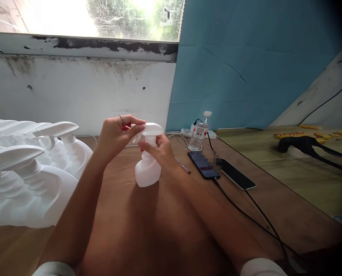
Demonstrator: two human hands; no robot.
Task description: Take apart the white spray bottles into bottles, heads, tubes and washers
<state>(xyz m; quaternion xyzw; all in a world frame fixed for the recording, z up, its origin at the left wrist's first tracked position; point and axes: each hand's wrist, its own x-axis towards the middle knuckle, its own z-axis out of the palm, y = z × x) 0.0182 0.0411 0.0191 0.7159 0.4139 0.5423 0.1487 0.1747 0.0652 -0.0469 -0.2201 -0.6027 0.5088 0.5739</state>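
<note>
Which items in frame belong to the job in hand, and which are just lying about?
In the job:
- white spray bottle, in left hand and right hand
- probably similar white bottles at left

Lying about:
- water bottle
- two phones
- pen-like object

From one camera worn on the head, we look forward and down across a table [116,188] to a wall [102,86] and window [136,19] beyond. The left hand [115,131] and right hand [161,150] are near us, around mid-view; our wide view darkens at its right corners.
</note>
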